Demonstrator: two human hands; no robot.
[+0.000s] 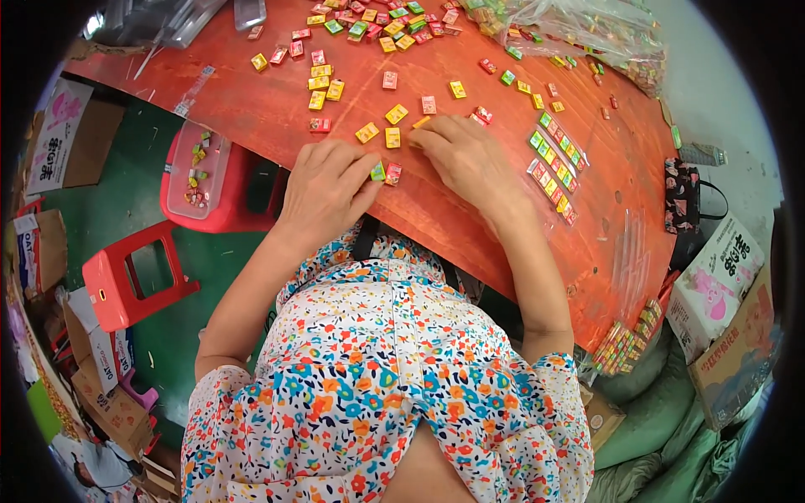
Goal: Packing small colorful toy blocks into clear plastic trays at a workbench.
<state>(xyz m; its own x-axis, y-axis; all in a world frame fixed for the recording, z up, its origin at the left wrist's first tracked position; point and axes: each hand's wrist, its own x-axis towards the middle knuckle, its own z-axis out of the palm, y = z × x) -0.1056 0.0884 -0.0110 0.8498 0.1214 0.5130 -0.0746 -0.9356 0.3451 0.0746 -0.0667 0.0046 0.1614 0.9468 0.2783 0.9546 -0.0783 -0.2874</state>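
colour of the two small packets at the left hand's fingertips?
One green packet, one red packet; head view.

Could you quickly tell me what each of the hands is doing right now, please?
Left hand: fingers curled, fingertips pinching small green and red candy packets on the red table.
Right hand: palm down on the table; grip cannot be told.

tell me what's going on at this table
A person sits at a red wooden table strewn with small coloured packets. The left hand pinches a green packet and a red packet at its fingertips; the right hand rests flat beside them. Two neat rows of packets lie to the right.
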